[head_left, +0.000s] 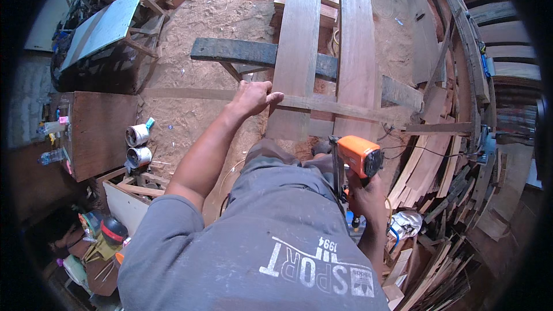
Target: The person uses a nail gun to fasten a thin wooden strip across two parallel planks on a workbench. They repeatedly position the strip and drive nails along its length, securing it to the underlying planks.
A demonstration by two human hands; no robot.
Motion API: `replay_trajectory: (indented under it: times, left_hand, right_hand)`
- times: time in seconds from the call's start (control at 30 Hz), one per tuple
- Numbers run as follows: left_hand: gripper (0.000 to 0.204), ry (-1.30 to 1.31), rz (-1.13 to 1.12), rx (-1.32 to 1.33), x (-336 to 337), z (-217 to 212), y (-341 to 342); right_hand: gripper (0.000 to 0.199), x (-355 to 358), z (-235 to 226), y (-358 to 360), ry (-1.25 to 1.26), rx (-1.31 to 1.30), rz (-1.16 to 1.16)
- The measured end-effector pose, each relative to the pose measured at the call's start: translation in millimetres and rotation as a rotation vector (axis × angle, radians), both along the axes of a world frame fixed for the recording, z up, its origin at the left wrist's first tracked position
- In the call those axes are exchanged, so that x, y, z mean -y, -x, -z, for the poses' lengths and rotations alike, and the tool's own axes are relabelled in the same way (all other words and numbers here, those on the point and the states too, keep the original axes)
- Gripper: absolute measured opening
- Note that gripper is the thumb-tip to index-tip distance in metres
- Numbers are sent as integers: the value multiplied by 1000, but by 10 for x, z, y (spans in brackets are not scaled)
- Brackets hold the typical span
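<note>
My left hand (252,98) is closed around a long thin wooden strip (334,107), with the thumb lying along it. The strip runs crosswise over two long planks, a left plank (296,29) and a right plank (355,34), near their close ends. In my right hand (368,197) is an orange and black nail gun (358,154), gripped by its handle. Its dark nose stands to the left of the orange body, short of the strip and apart from it. A dark, worn beam (230,52) passes under both planks.
Stacked boards (328,0) lie beyond the beam. Many loose wood strips (423,167) are piled at the right, with a dark cord (397,148) near them. At the left are two paint-stained buckets (138,156), a brown panel (101,132) and a tilted white board (103,29).
</note>
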State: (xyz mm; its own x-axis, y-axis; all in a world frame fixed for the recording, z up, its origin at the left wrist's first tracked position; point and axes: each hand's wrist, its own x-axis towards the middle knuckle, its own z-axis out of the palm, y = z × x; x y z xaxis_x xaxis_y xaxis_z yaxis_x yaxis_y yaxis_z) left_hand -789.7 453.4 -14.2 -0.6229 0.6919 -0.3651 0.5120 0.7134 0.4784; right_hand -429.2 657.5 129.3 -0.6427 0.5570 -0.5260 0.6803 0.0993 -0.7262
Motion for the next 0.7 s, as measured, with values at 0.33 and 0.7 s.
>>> replay_trajectory:
  times: [0.33, 0.7]
  left_hand:
    - [67, -73, 74, 58, 88, 95, 97]
    - [67, -24, 11, 129, 32, -1, 118]
  right_hand:
    - [35, 208, 332, 489, -191, -39, -44]
    - [38, 220, 345, 865, -143, 3, 24]
